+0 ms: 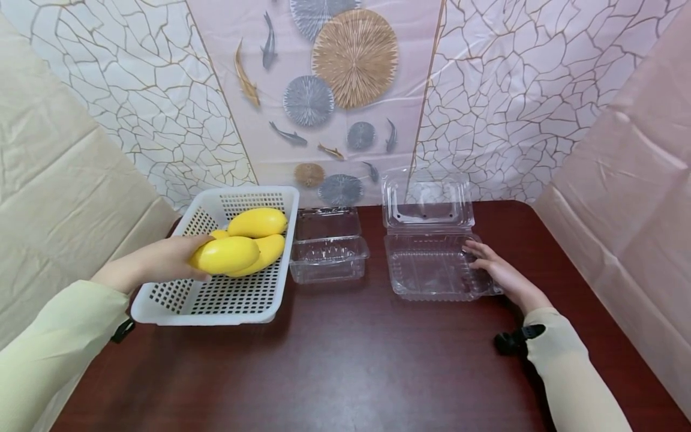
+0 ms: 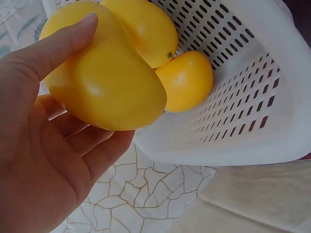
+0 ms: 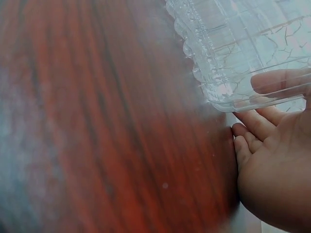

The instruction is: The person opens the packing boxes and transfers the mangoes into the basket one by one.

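Note:
My left hand (image 1: 166, 259) grips a yellow mango (image 1: 227, 255) over a white perforated basket (image 1: 141, 309). The left wrist view shows the thumb across the top of this mango (image 2: 104, 73) and the fingers curled beneath. Other mangoes lie in the basket, among them one at the back (image 1: 258, 222) and one beneath the held one (image 1: 273, 249). On the right, an open clear plastic clamshell box (image 1: 426, 276) stands with its lid (image 1: 429, 201) raised. My right hand (image 1: 502, 273) holds its right wall; in the right wrist view the thumb (image 3: 279, 81) is on one side, fingers on the other.
Between basket and box sits another clear plastic container (image 1: 329, 270), also with its lid up. The dark red-brown table (image 1: 345, 360) extends in front. A patterned cloth (image 1: 345, 138) hangs close behind the containers, and beige cloth walls stand at both sides.

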`<act>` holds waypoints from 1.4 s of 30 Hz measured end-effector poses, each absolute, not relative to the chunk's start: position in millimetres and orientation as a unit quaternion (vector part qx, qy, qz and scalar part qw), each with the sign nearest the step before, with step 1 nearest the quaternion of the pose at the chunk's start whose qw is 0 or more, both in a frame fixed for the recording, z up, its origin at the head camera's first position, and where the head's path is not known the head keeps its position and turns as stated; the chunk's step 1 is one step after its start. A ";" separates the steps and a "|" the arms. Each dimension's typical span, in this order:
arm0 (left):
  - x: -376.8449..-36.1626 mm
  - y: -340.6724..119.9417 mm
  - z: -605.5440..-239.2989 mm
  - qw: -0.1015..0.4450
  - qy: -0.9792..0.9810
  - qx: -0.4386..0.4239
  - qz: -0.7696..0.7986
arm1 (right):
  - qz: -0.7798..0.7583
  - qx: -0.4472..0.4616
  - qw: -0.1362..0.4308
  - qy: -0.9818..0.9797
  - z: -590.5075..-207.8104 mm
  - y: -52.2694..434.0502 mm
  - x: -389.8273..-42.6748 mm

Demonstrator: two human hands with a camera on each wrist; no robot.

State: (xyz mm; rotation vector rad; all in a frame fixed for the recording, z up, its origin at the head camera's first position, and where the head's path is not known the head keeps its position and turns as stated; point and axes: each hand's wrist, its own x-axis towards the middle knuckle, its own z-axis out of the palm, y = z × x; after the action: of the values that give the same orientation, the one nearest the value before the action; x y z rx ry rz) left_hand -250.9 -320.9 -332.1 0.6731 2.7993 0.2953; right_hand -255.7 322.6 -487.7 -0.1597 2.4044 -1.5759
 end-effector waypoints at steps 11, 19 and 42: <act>-248.6 -323.3 -337.0 0.145 0.959 0.220 0.106 | -0.548 -0.060 0.129 0.824 -485.8 322.3 -259.2; -246.1 -323.9 -338.8 0.166 0.954 0.220 0.115 | -0.547 -0.052 0.135 0.824 -485.5 321.6 -258.4; -242.8 -325.1 -364.4 0.225 0.948 0.210 0.087 | -0.539 -0.059 0.129 0.830 -489.5 325.0 -256.2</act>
State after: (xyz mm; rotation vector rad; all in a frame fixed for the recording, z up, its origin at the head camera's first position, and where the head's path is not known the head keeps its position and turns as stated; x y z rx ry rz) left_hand -242.8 -325.1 -364.4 0.5780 2.6140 0.2400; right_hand -256.2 325.0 -489.5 -0.1702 2.4142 -1.5672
